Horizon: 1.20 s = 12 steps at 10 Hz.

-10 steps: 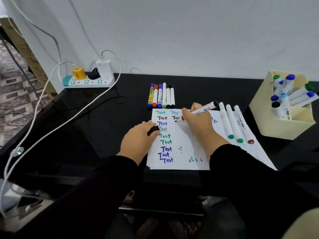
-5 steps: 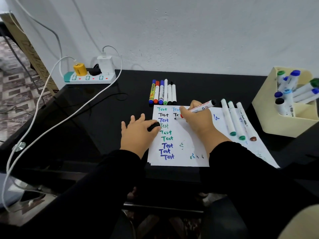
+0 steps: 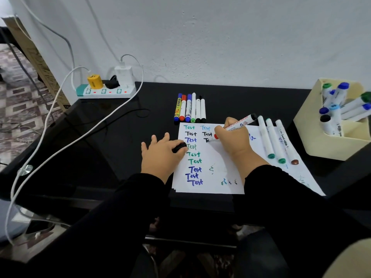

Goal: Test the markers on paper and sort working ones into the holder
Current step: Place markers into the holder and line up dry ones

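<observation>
Now the marker (image 3: 239, 125), pinched in the right hand (image 3: 233, 140), has its tip on the paper (image 3: 208, 171) beside a third black word, where 0.5 s ago only 2 black words stood in that column. The left hand (image 3: 160, 155) still presses the sheet's left edge, fingers spread, thumb and forefinger pinching a black cap (image 3: 179, 147). At the table's right, the cream holder (image 3: 313, 135) contains about 8 capped markers in green, blue and black, leaning against its walls.
</observation>
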### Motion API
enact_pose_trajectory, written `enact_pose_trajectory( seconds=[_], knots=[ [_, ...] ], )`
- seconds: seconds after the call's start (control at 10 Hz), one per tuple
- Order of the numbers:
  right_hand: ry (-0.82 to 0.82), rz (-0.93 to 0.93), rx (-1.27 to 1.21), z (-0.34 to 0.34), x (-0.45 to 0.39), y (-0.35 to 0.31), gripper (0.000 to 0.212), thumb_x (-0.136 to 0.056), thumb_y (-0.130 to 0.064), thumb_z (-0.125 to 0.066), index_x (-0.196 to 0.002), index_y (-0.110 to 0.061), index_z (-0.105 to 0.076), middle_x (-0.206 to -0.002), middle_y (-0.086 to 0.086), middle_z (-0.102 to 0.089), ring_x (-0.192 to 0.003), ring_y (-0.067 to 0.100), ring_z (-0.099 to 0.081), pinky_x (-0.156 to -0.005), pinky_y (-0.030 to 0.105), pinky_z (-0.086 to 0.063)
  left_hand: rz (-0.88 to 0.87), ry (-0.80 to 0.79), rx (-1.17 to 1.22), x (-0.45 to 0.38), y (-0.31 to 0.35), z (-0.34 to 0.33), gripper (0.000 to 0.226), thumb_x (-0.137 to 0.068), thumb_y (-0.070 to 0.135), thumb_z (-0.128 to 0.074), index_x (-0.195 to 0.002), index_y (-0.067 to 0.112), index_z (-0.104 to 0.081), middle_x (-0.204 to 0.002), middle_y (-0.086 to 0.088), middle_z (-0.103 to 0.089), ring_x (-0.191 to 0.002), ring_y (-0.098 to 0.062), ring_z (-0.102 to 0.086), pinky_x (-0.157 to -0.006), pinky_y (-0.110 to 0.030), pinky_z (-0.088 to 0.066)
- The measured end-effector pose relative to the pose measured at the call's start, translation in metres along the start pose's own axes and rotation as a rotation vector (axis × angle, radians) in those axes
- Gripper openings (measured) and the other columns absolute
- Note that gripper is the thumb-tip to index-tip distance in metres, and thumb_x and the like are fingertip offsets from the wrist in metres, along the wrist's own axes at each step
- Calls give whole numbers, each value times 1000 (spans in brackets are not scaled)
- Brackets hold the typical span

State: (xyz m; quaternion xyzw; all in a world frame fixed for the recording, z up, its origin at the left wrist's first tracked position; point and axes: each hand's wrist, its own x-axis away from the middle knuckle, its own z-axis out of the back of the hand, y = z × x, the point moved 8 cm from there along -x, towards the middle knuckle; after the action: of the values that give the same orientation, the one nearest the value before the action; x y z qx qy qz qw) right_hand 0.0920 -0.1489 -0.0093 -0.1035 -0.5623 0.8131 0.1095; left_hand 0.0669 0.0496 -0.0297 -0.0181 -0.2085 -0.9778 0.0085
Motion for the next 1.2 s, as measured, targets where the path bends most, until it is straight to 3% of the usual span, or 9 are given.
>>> enact_pose_trajectory(
  seconds=[0.5, 1.0, 1.2],
  knots=[
    [66, -2, 7, 5, -3, 4, 35, -82, -5, -50, -60, -17, -25, -60, 2, -30, -56, 14, -28, -47, 18, -26, 7, 1, -14, 0, 0, 1, 37, -93, 53, -41, -127, 45, -50, -154, 4, -24, -144, -27, -8, -114, -50, 3],
    [124, -18, -41, 9, -5, 8, 35, -81, -3, -47, -60, -18, -23, -59, 0, -27, -55, 13, -25, -51, 25, -24, 6, -6, -27, -2, -2, -2, 38, -92, 54, -40, -129, 46, -47, -154, 5, -23, -144, -27, -8, -114, -50, 3],
    [123, -55, -109, 10, -5, 10, 35, -80, 0, -46, -59, -18, -25, -58, 0, -27, -59, 17, -42, -52, 22, -28, 5, -10, -28, -1, -1, -2, 38, -93, 54, -40, -129, 46, -48, -154, 4, -23, -144, -27, -8, -114, -51, 3]
  ],
)
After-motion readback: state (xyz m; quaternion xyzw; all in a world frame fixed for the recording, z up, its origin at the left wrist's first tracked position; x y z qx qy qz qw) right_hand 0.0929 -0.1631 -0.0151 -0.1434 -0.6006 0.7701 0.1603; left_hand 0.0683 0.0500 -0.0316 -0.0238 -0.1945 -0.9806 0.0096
